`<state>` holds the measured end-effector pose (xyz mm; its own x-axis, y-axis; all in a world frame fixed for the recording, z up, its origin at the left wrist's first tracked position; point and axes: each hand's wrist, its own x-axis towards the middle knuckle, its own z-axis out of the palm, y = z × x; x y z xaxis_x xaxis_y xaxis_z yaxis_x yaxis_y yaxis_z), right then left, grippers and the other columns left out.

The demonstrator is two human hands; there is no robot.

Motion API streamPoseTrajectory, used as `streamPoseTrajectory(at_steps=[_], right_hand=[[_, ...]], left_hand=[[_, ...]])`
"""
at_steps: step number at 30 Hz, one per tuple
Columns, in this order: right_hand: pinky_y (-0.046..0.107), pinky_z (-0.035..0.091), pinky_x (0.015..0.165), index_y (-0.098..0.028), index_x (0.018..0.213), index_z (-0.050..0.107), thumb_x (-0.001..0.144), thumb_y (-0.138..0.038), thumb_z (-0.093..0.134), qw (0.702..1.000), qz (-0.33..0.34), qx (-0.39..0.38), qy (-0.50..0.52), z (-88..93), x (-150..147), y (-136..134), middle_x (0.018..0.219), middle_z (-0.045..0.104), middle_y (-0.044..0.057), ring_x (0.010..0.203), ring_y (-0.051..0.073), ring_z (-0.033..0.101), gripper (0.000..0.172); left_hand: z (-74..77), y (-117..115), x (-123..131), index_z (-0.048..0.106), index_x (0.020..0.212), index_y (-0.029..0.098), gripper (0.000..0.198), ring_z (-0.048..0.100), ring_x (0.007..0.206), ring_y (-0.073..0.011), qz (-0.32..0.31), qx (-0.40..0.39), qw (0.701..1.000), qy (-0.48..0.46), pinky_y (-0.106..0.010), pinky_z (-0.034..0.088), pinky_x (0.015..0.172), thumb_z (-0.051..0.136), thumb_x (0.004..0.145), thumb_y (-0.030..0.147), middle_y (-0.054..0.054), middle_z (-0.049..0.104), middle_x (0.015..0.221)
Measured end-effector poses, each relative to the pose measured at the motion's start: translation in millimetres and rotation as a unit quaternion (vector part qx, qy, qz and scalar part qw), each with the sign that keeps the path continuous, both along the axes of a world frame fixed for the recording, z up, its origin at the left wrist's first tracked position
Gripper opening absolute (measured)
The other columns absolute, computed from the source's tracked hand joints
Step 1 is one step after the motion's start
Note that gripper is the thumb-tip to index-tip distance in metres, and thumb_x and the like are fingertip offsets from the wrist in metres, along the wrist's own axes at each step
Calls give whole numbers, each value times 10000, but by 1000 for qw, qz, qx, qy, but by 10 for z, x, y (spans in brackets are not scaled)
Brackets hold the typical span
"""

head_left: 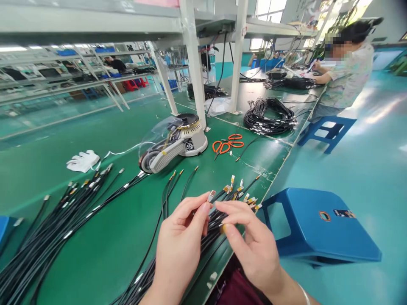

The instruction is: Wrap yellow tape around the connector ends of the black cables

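Note:
My left hand (179, 241) pinches a small metal-ended connector (211, 195) between thumb and forefinger, at the end of a thin black cable. My right hand (254, 245) sits just beside it, its thumb and fingers closed around black cables near a yellow-marked end (223, 228). A bundle of black cables (216, 237) runs beneath both hands, its connector ends (238, 192) fanned out towards the bench edge. Another long bundle of black cables (57, 224) lies to the left on the green bench mat (104, 267).
An automatic tape dispenser (173, 144), orange scissors (227, 144), white gloves (83, 161) and a coil of black cables (270, 116) lie on the bench. A blue stool (318, 224) stands at right. A co-worker (346, 72) works at the bench's far end.

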<state>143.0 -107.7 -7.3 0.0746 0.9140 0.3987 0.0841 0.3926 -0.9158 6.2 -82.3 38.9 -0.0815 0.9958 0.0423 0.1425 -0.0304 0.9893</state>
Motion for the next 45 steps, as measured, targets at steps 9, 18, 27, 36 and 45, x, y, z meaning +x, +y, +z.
streamPoseTrajectory(at_steps=[9, 18, 27, 36, 45], right_hand=[[300, 548, 822, -189, 797, 679, 812, -360, 666, 973, 40, -170, 149, 284, -50, 111, 1022, 710, 72, 914, 188, 663, 173], [283, 562, 754, -169, 726, 640, 771, -347, 690, 965, 45, -183, 180, 317, -120, 101, 889, 718, 66, 794, 167, 676, 190], [271, 555, 677, -168, 692, 602, 732, -330, 687, 960, 18, -209, 186, 341, -191, 166, 791, 691, 52, 716, 163, 657, 188], [291, 552, 684, -174, 685, 582, 720, -291, 683, 959, 23, -208, 192, 380, -201, 157, 811, 694, 58, 734, 178, 666, 158], [292, 555, 693, -173, 688, 582, 712, -287, 684, 957, 24, -208, 200, 369, -205, 173, 825, 701, 65, 738, 177, 667, 155]], left_hand=[[-38, -88, -35, 701, 987, 279, 170, 597, 715, -104, 36, 181, 971, 152, -177, 479, 627, 616, 850, 228, 13, 645, 855], [-177, -108, -45, 588, 956, 234, 212, 612, 769, -104, 16, 338, 910, 240, -201, 493, 709, 565, 850, 52, 10, 629, 864], [-214, -74, -56, 622, 1008, 237, 300, 628, 779, -114, 16, 417, 855, 307, -207, 520, 683, 566, 826, 6, -21, 621, 893], [-209, -56, -58, 627, 1024, 172, 279, 604, 800, -89, 17, 439, 840, 318, -176, 506, 727, 564, 835, -23, -30, 609, 896], [-208, -68, -61, 618, 1045, 152, 291, 584, 788, -80, 22, 442, 840, 314, -161, 490, 728, 574, 824, -33, -21, 603, 889]])
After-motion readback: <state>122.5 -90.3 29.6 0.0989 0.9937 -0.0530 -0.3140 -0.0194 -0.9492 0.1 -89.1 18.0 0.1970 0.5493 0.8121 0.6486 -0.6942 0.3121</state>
